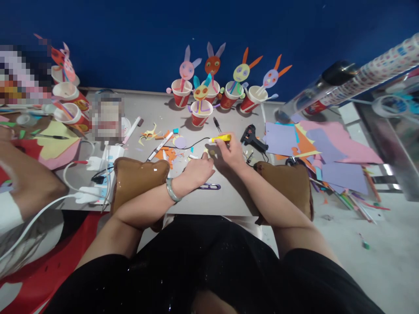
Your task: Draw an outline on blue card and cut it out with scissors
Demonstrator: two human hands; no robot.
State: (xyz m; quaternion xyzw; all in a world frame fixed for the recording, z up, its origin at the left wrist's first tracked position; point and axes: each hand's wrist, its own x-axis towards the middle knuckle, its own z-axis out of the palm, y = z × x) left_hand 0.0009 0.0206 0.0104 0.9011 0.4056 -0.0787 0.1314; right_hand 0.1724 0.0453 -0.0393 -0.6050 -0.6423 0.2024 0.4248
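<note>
A short yellow marker [222,138] with a whitish end pointing left is pinched in my right hand [231,152], above the table. My left hand [198,171] rests on the tabletop just left of it, fingers bent and close together. What lies under those fingertips is too small and covered to make out. Below my left hand is a purple-framed flat tool [210,186], partly hidden by it. Orange paper scraps [167,155], a pale purple paper circle [180,142] and a white marker [160,146] lie to the left.
Paper cups with rabbit figures [201,114] stand along the back. A black glue gun [254,138] and coloured paper sheets [343,174] lie right. Brown cushions [139,181] sit under my forearms. Left are a power strip [113,168], cables and another person's arm [32,170].
</note>
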